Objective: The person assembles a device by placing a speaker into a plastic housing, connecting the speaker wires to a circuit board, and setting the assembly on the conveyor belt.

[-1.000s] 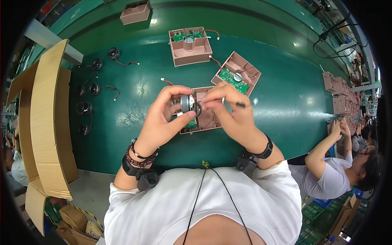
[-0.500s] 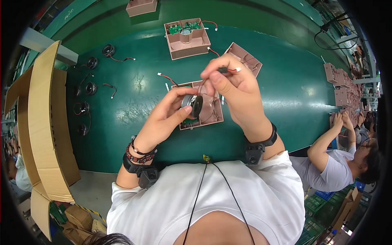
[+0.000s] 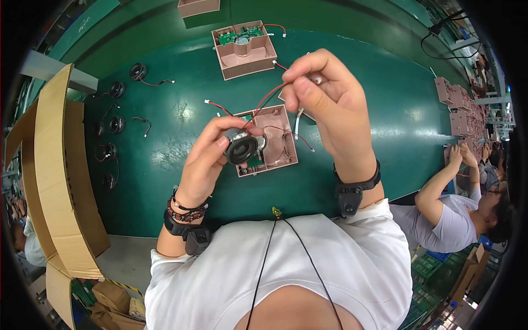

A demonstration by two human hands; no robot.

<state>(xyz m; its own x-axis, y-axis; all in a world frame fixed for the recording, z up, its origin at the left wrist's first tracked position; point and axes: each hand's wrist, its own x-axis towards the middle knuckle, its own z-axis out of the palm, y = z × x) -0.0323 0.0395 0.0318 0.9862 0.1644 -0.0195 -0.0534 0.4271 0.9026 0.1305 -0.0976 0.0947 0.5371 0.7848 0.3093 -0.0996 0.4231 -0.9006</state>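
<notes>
My left hand (image 3: 206, 157) grips a small round black speaker (image 3: 242, 150) by its rim, its cone facing up toward me. A red and black wire (image 3: 268, 98) runs from the speaker to my right hand (image 3: 333, 104), which pinches it between thumb and forefinger, up and to the right. A white plug shows by the curled fingers. Below the speaker, a pinkish-brown plastic housing (image 3: 280, 158) with a green circuit board lies on the green table (image 3: 181, 190). Loose wires with white plugs stick out of it. The speaker partly covers the board.
Several more wired speakers (image 3: 116, 124) lie at the left, beside an open cardboard box (image 3: 55, 181). Another housing with a board (image 3: 250, 67) stands at the back, and one more is partly hidden behind my right hand. A co-worker (image 3: 448, 212) handles stacked housings (image 3: 459, 121) at the right.
My right hand has moved up and right, drawing the wire out straighter. The speaker has turned in my left hand, so its cone now faces me, and it sits slightly left.
</notes>
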